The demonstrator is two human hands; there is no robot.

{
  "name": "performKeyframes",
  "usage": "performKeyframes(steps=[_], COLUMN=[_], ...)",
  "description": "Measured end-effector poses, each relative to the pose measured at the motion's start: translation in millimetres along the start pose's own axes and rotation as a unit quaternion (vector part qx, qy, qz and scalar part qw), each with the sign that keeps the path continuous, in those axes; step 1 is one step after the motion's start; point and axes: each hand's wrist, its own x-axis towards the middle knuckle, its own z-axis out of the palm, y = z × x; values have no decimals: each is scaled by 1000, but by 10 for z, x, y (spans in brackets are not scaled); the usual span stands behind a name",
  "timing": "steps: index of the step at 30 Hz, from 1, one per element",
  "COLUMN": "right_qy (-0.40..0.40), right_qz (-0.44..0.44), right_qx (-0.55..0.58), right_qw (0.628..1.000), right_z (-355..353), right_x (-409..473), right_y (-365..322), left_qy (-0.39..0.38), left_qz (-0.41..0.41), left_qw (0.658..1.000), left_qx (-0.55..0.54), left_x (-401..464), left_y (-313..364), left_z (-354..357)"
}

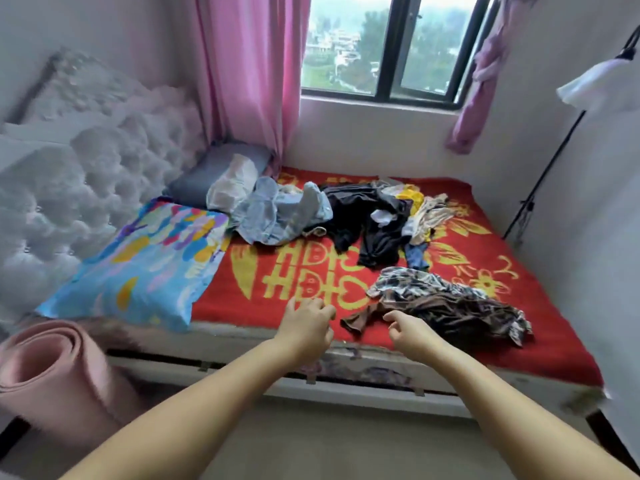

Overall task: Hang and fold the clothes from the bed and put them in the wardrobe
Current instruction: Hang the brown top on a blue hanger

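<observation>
Loosely curled fingers on the left hand [306, 325], gripping nothing, poised over bare red blanket [239, 296] near the bed's front edge. Same loose curl on the right hand [410, 329], index finger and thumb slightly parted, empty, just beside the near-left corner of the brown patterned garment [446, 308]; contact there too close to call. Between the two hands, a narrow strip of open blanket. Just below the wrists, the bed edge [263, 344], then bare floor [339, 438]. More free blanket left of the hands, bounded by a blue patterned pillow [138, 268]; a rolled pink mat [52, 372] off the bed's near-left corner. On the brown garment: crumpled, dark brown with pale mottled print, lying flat near the front edge, long axis running left to right and slightly toward the foot, a narrow brown end pointing left at the hands. Further back, mid-bed, the heaped clothes: a pale blue denim piece [277, 216] on the left, black garments [367, 220] in the centre, yellow and cream pieces [420, 209] on the right, the heap stretched across the bed parallel to the window [384, 46]. Behind the denim, a grey pillow [214, 178] against the tufted headboard [104, 168]. Pink curtain [249, 81] hanging to the bed's far-left corner; white wall [571, 209] close along the right side.
</observation>
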Motion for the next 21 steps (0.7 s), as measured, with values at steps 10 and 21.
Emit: performKeyframes(steps=[10,21], right_qy=[-9,26], right_qz=[131,316], right_qx=[52,200], right_qw=[990,927], right_z=[-63,-174], right_x=[644,1639], right_y=[1358,2507], left_qy=[-119,-209], left_qz=[56,132], left_qw=[991,969], left_qx=[-29,-27], left_x=[1627,3620], left_y=[552,946], left_z=[845,1358])
